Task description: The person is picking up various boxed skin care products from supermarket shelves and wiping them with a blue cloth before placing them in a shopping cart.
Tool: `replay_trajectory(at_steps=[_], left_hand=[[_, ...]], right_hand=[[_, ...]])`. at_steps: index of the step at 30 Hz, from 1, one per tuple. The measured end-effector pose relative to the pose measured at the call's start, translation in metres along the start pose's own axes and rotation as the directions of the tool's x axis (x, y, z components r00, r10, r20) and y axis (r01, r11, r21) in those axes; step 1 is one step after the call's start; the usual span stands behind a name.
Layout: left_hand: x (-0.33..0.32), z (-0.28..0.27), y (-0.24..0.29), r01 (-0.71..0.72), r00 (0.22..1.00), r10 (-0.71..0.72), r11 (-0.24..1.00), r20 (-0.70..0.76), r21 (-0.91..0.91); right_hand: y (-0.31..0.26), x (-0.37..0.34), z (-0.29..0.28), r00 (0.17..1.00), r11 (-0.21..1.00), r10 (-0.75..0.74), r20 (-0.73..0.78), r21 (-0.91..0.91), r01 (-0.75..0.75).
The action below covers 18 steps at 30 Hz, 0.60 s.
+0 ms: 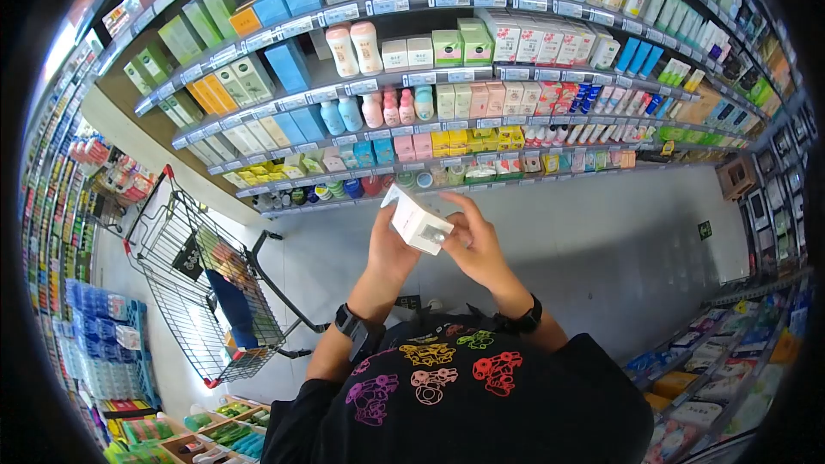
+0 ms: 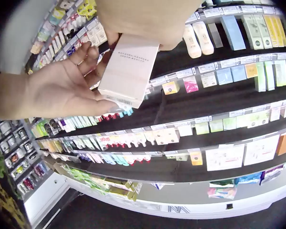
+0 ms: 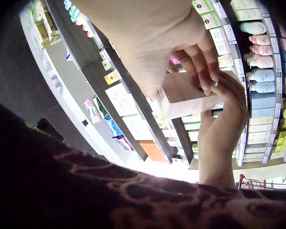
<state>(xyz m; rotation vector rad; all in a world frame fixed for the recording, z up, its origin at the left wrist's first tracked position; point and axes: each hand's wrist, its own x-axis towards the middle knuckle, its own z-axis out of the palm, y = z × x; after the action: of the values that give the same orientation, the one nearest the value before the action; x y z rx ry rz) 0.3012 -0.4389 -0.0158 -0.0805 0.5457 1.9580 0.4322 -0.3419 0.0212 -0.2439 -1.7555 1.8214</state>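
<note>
A small white carton [image 1: 411, 222] is held tilted in front of the chest, between both hands. In the head view a pale flap stands up at its far left corner, and the near end has a grey patch. My left hand [image 1: 391, 249] grips the carton along its left side. At the near right end, the thumb and curled fingers of my right hand [image 1: 481, 253] hold the carton, its index finger stretched out above. Small print shows on one face of the carton [image 2: 131, 62] in the left wrist view. The right wrist view shows fingers of both hands meeting on the carton [image 3: 183, 98].
Shelves [image 1: 404, 77] of boxed and bottled toiletries curve across the front. A wire shopping cart [image 1: 202, 275] with goods inside stands at the left, beside stacked blue-wrapped bottle packs [image 1: 107, 335]. More packets [image 1: 705, 378] line the lower right. Grey floor [image 1: 584, 241] lies beyond the hands.
</note>
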Motion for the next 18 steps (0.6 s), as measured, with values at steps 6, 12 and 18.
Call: replay_trajectory(at_steps=[6,12,18], left_hand=[[0.003,-0.013,-0.001,-0.085,0.995,0.088,0.994,-0.038,0.075],[0.006,-0.022,0.003,-0.223,0.967,0.239,0.961,-0.085,0.164],[-0.004,-0.004,0.017,-0.371,0.891,0.433,0.867,-0.135,0.334]], right_hand=[[0.003,-0.001,0.0,0.985,0.984,0.043,0.17,-0.18,-0.012],[0.005,0.002,0.007,0.978,0.983,0.077,0.193,-0.178,-0.042],[0.025,0.007,0.017,0.959,0.992,0.12,0.257,-0.079,-0.103]])
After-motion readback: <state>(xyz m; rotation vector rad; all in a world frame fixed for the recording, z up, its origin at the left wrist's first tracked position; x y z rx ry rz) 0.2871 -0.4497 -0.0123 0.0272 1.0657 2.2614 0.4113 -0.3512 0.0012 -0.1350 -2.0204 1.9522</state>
